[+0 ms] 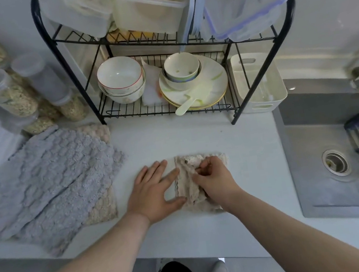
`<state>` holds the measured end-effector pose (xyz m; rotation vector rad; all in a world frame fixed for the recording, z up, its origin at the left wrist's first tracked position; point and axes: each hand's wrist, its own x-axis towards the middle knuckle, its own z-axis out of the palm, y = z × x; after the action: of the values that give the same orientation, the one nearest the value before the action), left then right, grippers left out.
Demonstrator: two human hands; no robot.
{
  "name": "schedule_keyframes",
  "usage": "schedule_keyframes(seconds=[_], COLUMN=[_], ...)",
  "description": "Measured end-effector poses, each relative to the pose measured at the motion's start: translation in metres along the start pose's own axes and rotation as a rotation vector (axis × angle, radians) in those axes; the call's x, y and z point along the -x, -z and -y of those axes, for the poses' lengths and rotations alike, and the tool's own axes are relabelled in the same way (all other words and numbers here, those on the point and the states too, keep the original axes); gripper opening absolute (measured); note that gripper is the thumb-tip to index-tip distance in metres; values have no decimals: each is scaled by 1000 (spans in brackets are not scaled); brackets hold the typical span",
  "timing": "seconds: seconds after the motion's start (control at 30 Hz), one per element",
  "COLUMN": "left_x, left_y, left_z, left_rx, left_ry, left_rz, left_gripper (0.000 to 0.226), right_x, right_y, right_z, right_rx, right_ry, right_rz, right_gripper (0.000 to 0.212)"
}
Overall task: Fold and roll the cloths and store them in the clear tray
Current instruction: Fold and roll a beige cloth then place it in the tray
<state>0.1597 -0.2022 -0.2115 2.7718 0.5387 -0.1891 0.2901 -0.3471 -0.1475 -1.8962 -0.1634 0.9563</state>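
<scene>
Head view: at lower centre of the desk (231,133), a beige cloth (189,180) is being rolled; it is pinched by the right hand (215,181) and pressed flat by the spread left hand (154,192). A grey cloth (51,183) at left lies unfolded; no cloth is seen stored in a tray.

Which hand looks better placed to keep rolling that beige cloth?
Probably the right hand: its fingers already pinch the bunched edge of the beige cloth. The left hand lies flat beside it, thumb and forefinger against the cloth, better suited to steadying.
</scene>
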Motion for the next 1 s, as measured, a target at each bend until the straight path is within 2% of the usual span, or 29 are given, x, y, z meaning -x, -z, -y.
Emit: schedule_keyframes(seconds=[0.2,0.3,0.33,0.4,0.43,0.47,0.53,0.6,0.7,0.8,0.87,0.97,1.0], left_x=[-1,-1,-1,-1,0,0,0,0,7,12,5,-4,-4], left_y=[0,0,1,2,2,3,4,3,2,0,0,1,-1], left_z=[1,1,1,1,1,1,-1,0,4,-7,-18,-20,-18], left_rx=[-25,-8,-2,4,5,2,-7,19,139,122,19,-105,-138], left_ry=[-21,-14,-16,-21,-23,-23,-32,-61,-110,-339,-439,-270,-235], left_rz=[4,15,18,20,23,28,10,-59,-173,-208,-139,112,144], left_gripper=[92,93,93,93,93,92,86,73,71,70,67,76,81], right_x=[1,5,5,2,0,-1,-3,-6,-9,-9,-7,0,3], right_y=[-7,8,15,31,37,42,45,44,44,42,43,47,47], right_z=[3,10,9,-4,-13,-22,-40,-53,-57,-57,-54,-50,-49], right_rx=[-22,-87,11,451,680,856,1055,1148,1195,1193,1158,1048,981], right_ry=[-36,1,90,358,442,428,317,318,348,350,354,317,287], right_rz=[114,100,15,-193,-213,-151,6,30,12,17,33,46,19], right_gripper=[38,33,31,32,39,54,80,88,88,88,89,100,108])
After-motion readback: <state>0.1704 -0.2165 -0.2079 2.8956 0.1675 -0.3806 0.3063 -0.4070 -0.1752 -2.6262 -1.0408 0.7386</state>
